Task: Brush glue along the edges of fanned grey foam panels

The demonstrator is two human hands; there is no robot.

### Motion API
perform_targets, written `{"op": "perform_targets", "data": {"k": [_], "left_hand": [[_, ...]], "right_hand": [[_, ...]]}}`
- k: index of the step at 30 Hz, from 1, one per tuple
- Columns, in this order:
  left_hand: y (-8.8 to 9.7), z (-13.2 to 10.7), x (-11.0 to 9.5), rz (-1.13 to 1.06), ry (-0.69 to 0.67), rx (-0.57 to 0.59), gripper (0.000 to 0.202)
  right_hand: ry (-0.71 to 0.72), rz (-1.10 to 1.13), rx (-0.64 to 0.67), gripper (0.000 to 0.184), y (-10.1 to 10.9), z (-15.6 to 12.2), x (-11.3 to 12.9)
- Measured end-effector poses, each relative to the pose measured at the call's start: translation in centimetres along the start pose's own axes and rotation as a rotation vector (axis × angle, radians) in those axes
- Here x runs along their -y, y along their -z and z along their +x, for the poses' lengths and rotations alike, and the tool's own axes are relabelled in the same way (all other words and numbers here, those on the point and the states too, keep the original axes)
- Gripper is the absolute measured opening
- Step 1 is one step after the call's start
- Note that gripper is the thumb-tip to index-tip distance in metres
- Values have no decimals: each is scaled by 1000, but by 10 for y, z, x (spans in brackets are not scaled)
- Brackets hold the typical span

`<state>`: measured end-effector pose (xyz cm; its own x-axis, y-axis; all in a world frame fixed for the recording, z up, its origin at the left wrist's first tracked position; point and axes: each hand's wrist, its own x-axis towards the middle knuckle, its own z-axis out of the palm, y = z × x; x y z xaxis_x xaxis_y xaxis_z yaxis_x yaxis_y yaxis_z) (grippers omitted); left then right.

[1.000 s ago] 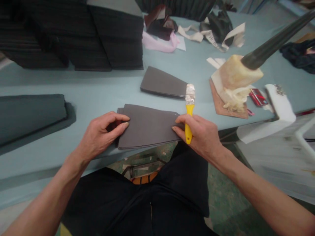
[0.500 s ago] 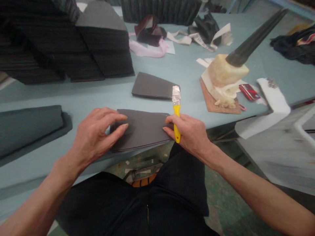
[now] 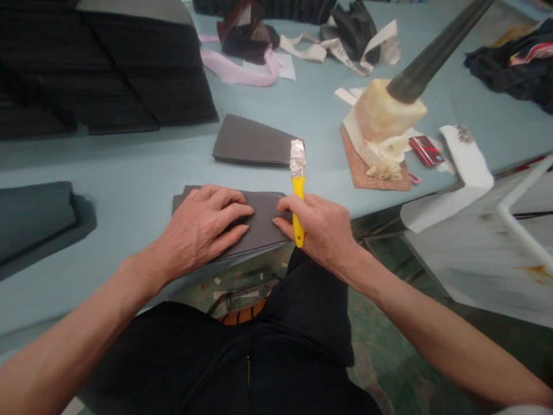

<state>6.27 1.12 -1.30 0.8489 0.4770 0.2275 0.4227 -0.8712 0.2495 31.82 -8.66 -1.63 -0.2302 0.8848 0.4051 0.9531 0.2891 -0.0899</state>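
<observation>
A small stack of grey tapered sheets lies at the near edge of the pale blue table. My left hand rests flat on top of the stack, fingers spread and pressing down. My right hand is closed round the yellow handle of a brush whose glue-caked white bristles point away from me; its fingertips touch the stack's right end. A second grey tapered stack lies just beyond.
Tall piles of dark cut sheets fill the back left. A grey folded piece lies at the left. A glue-crusted block with a dark rod stands on a brown board at the right, beside a red phone. Fabric scraps lie at the back.
My left hand has slid from the stack's left end to its middle and now lies flat on it. The right hand with the brush has stayed at the right end.
</observation>
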Motion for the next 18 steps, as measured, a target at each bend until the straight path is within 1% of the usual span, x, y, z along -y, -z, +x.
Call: {"op": "perform_targets", "data": {"k": [4, 7, 9, 11, 14, 16, 18], "left_hand": [[-5, -1, 0, 47, -4, 0, 45], [-7, -1, -1, 47, -7, -17, 44], [-8, -2, -2, 56, -4, -30, 44], [-10, -2, -4, 68, -2, -50, 44], [-11, -3, -7, 68, 0, -59, 43], [-11, -4, -9, 63, 1, -53, 41], [-11, -4, -9, 65, 3, -55, 41]], "right_hand": [[5, 11, 5, 13, 6, 2, -2], [18, 56, -46, 12, 10, 8, 3], [46, 86, -78, 10, 9, 12, 10], [86, 109, -88, 10, 3, 15, 17], [125, 98, -113, 12, -11, 16, 25], [134, 82, -147, 13, -19, 14, 26], [141, 91, -159, 10, -24, 12, 25]]}}
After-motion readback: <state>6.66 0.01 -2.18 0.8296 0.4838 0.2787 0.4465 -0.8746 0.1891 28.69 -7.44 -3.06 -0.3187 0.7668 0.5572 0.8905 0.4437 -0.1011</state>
